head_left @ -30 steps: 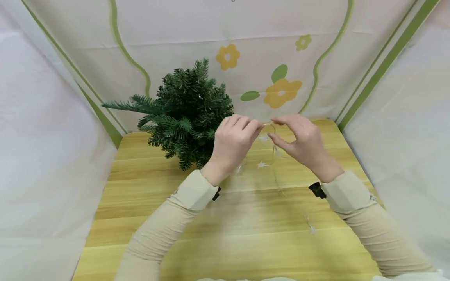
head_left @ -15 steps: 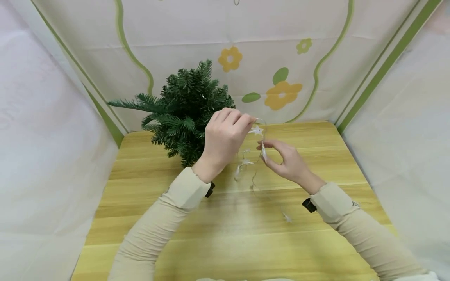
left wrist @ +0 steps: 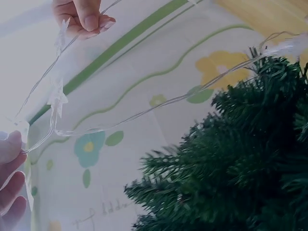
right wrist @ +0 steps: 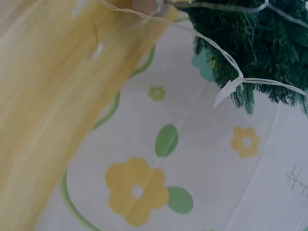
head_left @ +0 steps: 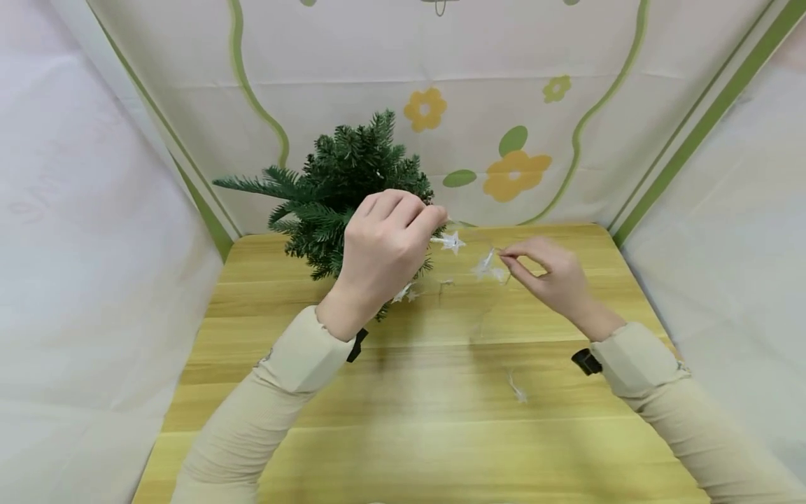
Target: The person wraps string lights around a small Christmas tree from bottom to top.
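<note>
A clear wire string with star-shaped lights (head_left: pixel 452 242) runs between the two hands. The left hand (head_left: pixel 387 241), beside the right side of the green tree (head_left: pixel 352 168), pinches the wire with curled fingers. Thumb and forefinger of the right hand (head_left: pixel 550 276) pinch the wire farther right, next to another star (head_left: pixel 485 266). In the left wrist view the wire (left wrist: pixel 144 113) stretches from fingers at the left edge towards the tree (left wrist: pixel 240 163). The right wrist view shows the wire (right wrist: pixel 207 41) with a star (right wrist: pixel 227 92) in front of the tree (right wrist: pixel 260 53).
The wooden table (head_left: pixel 403 434) carries a loose part of the string with a star (head_left: pixel 518 390) near its middle. A white cloth backdrop (head_left: pixel 352 63) with flowers and green lines stands behind, and white cloth walls rise on both sides.
The hands have moved apart: the left went leftward in front of the tree, the right came down, then shifted right along the string. Its fingers now pinch the wire. The camera view has shifted slightly.
</note>
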{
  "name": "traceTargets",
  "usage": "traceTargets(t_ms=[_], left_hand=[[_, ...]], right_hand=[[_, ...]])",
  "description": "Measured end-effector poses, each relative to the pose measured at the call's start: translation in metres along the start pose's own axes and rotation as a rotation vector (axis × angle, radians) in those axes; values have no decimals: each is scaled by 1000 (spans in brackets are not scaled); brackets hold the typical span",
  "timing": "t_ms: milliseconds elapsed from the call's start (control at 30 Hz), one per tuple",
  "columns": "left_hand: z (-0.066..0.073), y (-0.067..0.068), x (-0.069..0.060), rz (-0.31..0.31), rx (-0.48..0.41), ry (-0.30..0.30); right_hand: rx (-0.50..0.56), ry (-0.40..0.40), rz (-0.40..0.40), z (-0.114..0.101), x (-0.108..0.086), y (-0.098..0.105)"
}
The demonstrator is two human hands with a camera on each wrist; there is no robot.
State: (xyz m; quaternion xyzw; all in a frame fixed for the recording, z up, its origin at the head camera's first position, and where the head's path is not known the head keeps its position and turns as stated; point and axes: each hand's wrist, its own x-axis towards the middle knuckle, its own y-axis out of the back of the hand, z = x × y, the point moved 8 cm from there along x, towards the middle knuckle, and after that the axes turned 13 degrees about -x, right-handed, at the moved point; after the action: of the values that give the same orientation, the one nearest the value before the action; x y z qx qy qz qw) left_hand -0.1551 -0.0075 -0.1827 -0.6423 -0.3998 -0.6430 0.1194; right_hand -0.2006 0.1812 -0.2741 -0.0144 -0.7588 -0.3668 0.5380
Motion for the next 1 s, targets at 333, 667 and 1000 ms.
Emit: traceTargets(t_ms=[333, 667, 1000], left_hand=[[2, 23, 10, 13, 44, -46], [-14, 49, 7, 15, 37, 18], [-27, 73, 0, -25, 82, 45]], right_hand=[[-216, 98, -9, -5, 18, 33], [-334, 140, 62, 0, 31, 55], [-379, 248, 53, -10, 47, 61]])
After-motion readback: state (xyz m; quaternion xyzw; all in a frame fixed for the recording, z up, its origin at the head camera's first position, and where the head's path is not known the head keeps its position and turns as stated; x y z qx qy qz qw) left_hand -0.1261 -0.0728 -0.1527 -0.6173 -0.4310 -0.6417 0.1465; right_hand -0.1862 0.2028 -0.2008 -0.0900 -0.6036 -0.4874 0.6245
